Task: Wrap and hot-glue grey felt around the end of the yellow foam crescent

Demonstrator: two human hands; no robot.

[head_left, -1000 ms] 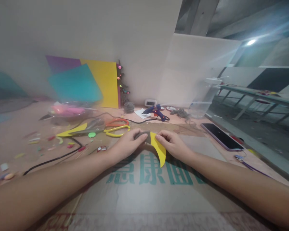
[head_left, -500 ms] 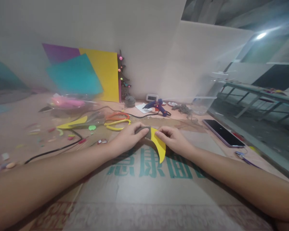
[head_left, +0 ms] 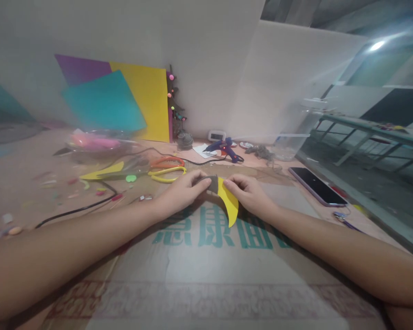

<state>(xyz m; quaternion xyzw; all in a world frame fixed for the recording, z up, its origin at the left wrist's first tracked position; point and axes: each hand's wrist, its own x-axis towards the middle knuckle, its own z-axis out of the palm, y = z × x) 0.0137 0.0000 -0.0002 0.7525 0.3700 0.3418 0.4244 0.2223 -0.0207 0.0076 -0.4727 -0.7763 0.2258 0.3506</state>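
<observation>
Between thumb and fingers, my left hand (head_left: 192, 187) grips a dark grey-brown piece (head_left: 212, 184); its exact kind I cannot make out. My right hand (head_left: 247, 189) pinches a curved yellow foam-like cutout (head_left: 230, 204) at its upper end. The cutout tapers to a point that hangs down toward me. Its upper edge meets the dark piece, and whether the two are joined I cannot tell. Both hands are over a cardboard sheet (head_left: 199, 270) with green printed characters. Just beyond my left hand lie scissors with yellow handles (head_left: 167, 179).
At the back are a blue glue gun (head_left: 223, 147), a small white clock-like device (head_left: 216, 135) and a clear plastic container (head_left: 291, 142). A phone (head_left: 317, 187) lies at right. Coloured sheets (head_left: 103, 103) lean on the wall. Scraps and a black cord (head_left: 86, 208) are at left.
The whole view has shifted slightly, with things sitting a little higher in the picture. More of the dark piece shows beside the yellow cutout; both hands keep their grip.
</observation>
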